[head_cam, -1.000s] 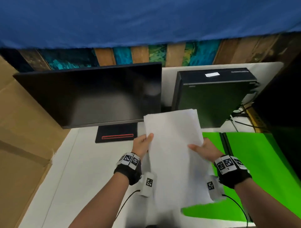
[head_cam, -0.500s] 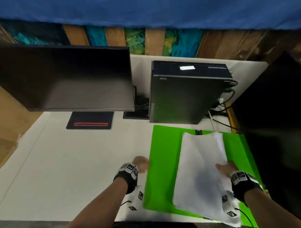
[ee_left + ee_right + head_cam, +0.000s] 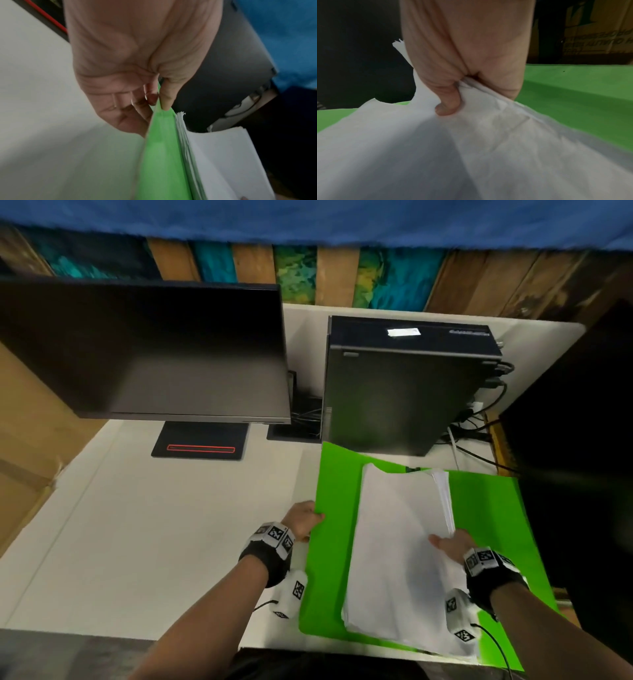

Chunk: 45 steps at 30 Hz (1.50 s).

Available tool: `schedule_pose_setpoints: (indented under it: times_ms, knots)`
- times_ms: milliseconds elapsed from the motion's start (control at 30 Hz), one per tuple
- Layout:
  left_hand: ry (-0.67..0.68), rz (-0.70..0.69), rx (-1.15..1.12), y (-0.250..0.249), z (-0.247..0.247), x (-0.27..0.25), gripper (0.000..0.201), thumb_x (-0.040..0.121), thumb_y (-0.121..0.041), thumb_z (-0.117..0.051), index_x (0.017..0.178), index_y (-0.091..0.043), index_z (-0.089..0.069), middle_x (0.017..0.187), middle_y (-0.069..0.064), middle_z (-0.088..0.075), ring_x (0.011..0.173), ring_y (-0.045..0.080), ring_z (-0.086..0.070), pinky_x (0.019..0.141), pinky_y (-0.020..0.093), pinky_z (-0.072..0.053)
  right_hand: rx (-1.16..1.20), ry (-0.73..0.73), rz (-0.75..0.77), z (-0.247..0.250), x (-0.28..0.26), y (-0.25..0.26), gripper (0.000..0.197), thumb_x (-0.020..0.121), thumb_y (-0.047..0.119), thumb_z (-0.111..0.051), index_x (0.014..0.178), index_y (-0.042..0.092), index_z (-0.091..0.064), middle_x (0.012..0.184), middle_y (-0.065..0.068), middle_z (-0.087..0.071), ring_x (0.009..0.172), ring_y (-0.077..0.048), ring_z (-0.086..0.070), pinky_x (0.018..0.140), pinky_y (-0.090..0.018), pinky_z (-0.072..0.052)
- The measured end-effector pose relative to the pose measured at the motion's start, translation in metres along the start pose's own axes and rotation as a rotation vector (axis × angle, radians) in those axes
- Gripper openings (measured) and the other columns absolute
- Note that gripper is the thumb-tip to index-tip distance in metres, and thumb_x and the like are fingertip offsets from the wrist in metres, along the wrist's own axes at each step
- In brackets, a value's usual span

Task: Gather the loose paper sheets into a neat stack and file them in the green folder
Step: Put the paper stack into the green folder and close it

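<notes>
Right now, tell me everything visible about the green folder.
The green folder is a thin, bright green, card-like folder lying open on the white desk, in front of the black computer case. Its right half lies flat; a crease shows there in the right wrist view. The left hand pinches the left flap's outer edge between thumb and fingers, lifting it. The white paper stack rests on the folder, gripped at its right edge by the right hand.

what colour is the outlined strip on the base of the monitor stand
Red: a thin red outline on the flat black monitor stand base, clearest in the head view.
</notes>
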<state>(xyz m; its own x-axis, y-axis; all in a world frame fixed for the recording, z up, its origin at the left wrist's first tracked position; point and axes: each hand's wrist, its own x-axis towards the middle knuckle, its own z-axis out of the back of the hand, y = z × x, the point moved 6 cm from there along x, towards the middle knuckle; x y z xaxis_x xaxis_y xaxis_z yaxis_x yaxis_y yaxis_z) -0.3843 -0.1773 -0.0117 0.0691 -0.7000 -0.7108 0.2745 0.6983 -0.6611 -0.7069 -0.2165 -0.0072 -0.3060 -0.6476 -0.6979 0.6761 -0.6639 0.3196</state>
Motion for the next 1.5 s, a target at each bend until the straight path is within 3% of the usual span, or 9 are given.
schedule_pose_setpoints:
  times_ms: [133,200,300,367,467,700,1000,1267,1500]
  knots:
    - [-0.09,-0.183,-0.008,-0.02,0.063,-0.035,0.031,0.093,0.0,-0.05,0.067,-0.014,-0.039,0.053,0.003,-0.042,0.03,0.0,-0.041,0.033,0.011,-0.03,0.004,-0.041,0.06,-0.004,0.003,0.021,0.065,0.086,0.024,-0.067,0.129,-0.019,-0.042,0.134,-0.032,-0.049,0.122,-0.041,-0.05,0.097,-0.043,-0.042]
    - [-0.123,-0.239,0.011,-0.02,0.097,-0.052,0.023,0.094,-0.003,-0.05,0.073,-0.011,-0.041,0.064,0.012,-0.038,0.046,0.009,-0.048,0.039,0.016,-0.034,-0.008,-0.056,0.063,-0.008,-0.003,0.032,0.063,0.088,0.024,-0.065,0.13,-0.017,-0.041,0.133,-0.03,-0.05,0.123,-0.04,-0.05,0.097,-0.042,-0.042]
    - [-0.134,-0.263,0.012,-0.015,0.139,-0.078,0.01,0.094,-0.01,-0.052,0.091,0.0,-0.05,0.089,0.008,-0.047,0.078,0.02,-0.045,0.051,0.024,-0.039,-0.006,-0.066,0.104,-0.021,-0.01,0.05,0.067,0.085,0.029,-0.067,0.131,-0.012,-0.041,0.133,-0.027,-0.051,0.122,-0.04,-0.051,0.101,-0.043,-0.043]
    - [-0.151,-0.26,0.04,-0.011,0.16,-0.094,0.015,0.095,-0.01,-0.05,0.086,0.002,-0.047,0.086,0.009,-0.047,0.078,0.021,-0.047,0.047,0.02,-0.044,-0.018,-0.057,0.142,-0.036,-0.01,0.063,0.064,0.083,0.029,-0.069,0.129,-0.01,-0.045,0.13,-0.026,-0.054,0.12,-0.039,-0.053,0.1,-0.044,-0.044]
    - [-0.172,-0.293,0.088,-0.011,0.178,-0.111,0.033,0.096,-0.008,-0.049,0.067,-0.013,-0.032,0.066,0.003,-0.034,0.062,0.015,-0.041,0.041,0.012,-0.041,-0.055,-0.06,0.194,-0.058,-0.021,0.09,0.059,0.083,0.028,-0.069,0.126,-0.008,-0.047,0.128,-0.025,-0.056,0.118,-0.039,-0.054,0.099,-0.043,-0.045]
    - [-0.24,-0.37,0.162,-0.011,0.214,-0.126,0.034,0.095,-0.009,-0.05,0.067,-0.014,-0.031,0.068,0.007,-0.034,0.061,0.018,-0.042,0.04,0.014,-0.043,-0.119,-0.098,0.234,-0.086,-0.034,0.126,0.056,0.081,0.029,-0.07,0.125,-0.001,-0.053,0.124,-0.023,-0.06,0.111,-0.039,-0.059,0.091,-0.039,-0.048]
    - [-0.214,-0.421,0.137,-0.013,0.214,-0.123,0.032,0.095,-0.012,-0.051,0.07,-0.014,-0.032,0.064,0.001,-0.033,0.056,0.013,-0.039,0.04,0.017,-0.046,-0.125,-0.06,0.209,-0.117,-0.041,0.134,0.059,0.085,0.028,-0.067,0.13,-0.003,-0.047,0.13,-0.022,-0.056,0.119,-0.037,-0.054,0.095,-0.037,-0.045]
    - [-0.158,-0.432,0.083,-0.022,0.197,-0.117,0.03,0.093,-0.016,-0.055,0.07,-0.013,-0.037,0.067,0.0,-0.042,0.055,0.012,-0.048,0.044,0.022,-0.051,-0.144,-0.06,0.238,-0.129,-0.043,0.135,0.05,0.081,0.03,-0.07,0.121,0.002,-0.059,0.123,-0.018,-0.063,0.114,-0.036,-0.058,0.096,-0.037,-0.048]
    - [-0.045,-0.379,-0.027,-0.03,0.167,-0.12,0.034,0.094,-0.041,-0.049,0.087,-0.009,-0.054,0.086,0.001,-0.059,0.07,0.012,-0.064,0.056,0.027,-0.057,-0.193,0.037,0.234,-0.123,-0.034,0.127,0.06,0.09,0.037,-0.058,0.137,0.003,-0.043,0.14,-0.016,-0.049,0.125,-0.034,-0.05,0.104,-0.037,-0.041]
